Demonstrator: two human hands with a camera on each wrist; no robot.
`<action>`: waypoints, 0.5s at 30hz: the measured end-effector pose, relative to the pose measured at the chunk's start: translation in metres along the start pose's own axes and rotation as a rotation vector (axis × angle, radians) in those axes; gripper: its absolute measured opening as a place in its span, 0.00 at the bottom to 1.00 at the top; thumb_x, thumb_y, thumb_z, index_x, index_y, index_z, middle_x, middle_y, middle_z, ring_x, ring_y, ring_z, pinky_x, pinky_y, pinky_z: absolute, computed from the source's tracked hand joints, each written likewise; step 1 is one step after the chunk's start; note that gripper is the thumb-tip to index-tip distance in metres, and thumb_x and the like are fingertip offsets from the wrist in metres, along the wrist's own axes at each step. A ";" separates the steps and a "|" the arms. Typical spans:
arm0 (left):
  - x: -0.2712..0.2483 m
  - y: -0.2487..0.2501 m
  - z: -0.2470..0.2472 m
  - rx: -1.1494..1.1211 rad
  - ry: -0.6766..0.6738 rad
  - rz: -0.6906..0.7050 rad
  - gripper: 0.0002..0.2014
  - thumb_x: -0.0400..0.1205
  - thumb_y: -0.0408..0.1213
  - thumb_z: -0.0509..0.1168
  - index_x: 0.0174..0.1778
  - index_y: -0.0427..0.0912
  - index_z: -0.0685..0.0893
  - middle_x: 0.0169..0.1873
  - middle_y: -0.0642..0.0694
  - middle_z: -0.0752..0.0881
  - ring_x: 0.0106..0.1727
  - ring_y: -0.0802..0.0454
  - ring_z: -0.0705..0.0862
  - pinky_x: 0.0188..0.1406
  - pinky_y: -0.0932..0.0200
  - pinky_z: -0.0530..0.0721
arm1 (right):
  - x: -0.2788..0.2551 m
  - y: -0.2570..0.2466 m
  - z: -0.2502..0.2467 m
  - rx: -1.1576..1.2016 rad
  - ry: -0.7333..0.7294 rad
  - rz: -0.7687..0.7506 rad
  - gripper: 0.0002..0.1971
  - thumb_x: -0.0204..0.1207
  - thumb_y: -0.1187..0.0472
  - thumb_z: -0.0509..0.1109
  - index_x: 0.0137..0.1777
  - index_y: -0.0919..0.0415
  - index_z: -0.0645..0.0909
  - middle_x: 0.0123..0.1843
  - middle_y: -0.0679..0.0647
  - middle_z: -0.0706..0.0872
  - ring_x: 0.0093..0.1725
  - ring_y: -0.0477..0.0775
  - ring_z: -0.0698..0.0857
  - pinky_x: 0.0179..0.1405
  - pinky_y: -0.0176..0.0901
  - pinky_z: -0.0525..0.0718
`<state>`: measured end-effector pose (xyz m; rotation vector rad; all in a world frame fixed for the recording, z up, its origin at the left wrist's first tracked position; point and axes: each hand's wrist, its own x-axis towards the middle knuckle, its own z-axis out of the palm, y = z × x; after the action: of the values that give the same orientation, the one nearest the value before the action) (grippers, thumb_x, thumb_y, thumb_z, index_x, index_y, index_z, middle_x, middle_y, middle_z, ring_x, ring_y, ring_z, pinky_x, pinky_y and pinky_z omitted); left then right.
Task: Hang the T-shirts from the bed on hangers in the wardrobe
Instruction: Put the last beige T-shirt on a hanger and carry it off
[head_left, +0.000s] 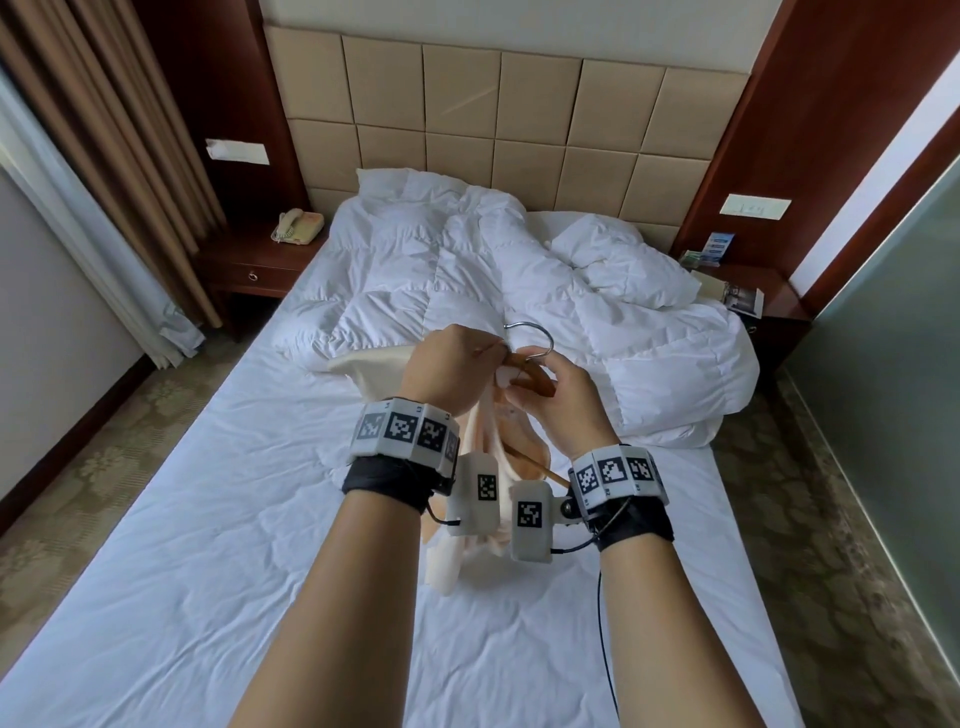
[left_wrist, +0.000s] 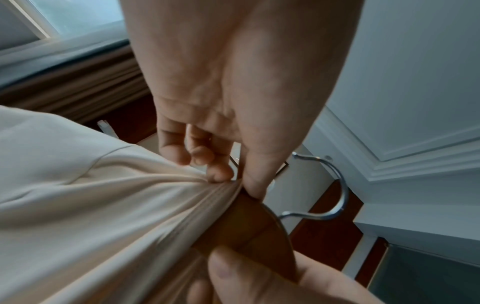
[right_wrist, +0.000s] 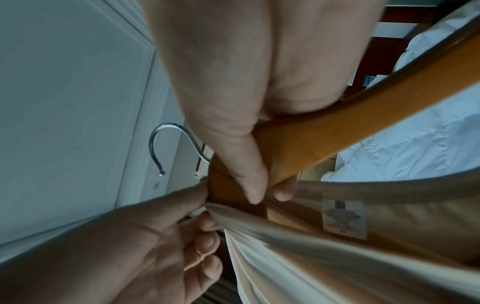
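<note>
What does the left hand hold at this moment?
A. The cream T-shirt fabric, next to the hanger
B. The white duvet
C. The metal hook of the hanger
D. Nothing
A: the left hand pinches bunched fabric of the T-shirt right at the wooden hanger, which the right hand grips; the hook is free.

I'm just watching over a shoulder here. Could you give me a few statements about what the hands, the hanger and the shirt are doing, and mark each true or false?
1. The right hand grips the wooden hanger. True.
2. The left hand is empty and relaxed. False: it pinches the cream T-shirt fabric at the hanger.
3. The hanger has a metal hook. True.
4. The T-shirt lies flat on the bed. False: it hangs bunched from the hands above the sheet.
5. A telephone sits on the bedside table. True.
</note>
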<state>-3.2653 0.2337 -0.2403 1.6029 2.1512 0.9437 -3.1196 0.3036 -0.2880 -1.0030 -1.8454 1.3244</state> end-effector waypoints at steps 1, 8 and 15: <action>0.002 0.001 0.004 0.015 0.002 0.019 0.15 0.85 0.42 0.60 0.43 0.48 0.92 0.33 0.46 0.87 0.43 0.43 0.82 0.45 0.51 0.79 | 0.001 0.001 0.001 -0.011 -0.003 -0.006 0.19 0.73 0.70 0.77 0.62 0.55 0.84 0.55 0.53 0.90 0.48 0.37 0.88 0.50 0.33 0.84; 0.007 0.015 0.017 0.159 -0.046 0.061 0.17 0.84 0.51 0.54 0.52 0.65 0.90 0.56 0.53 0.79 0.64 0.45 0.70 0.69 0.47 0.66 | 0.006 0.009 0.003 0.005 0.021 0.022 0.09 0.73 0.63 0.78 0.52 0.57 0.85 0.44 0.53 0.92 0.45 0.51 0.90 0.55 0.57 0.88; 0.015 0.010 0.009 0.107 -0.200 0.059 0.30 0.72 0.76 0.56 0.54 0.58 0.89 0.52 0.53 0.87 0.57 0.51 0.84 0.63 0.43 0.80 | 0.008 0.006 -0.005 -0.036 -0.034 0.005 0.10 0.72 0.62 0.81 0.48 0.56 0.82 0.38 0.51 0.90 0.38 0.45 0.89 0.40 0.39 0.86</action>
<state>-3.2575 0.2520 -0.2382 1.7393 2.0576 0.6631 -3.1179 0.3140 -0.2921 -1.0106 -1.8991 1.3233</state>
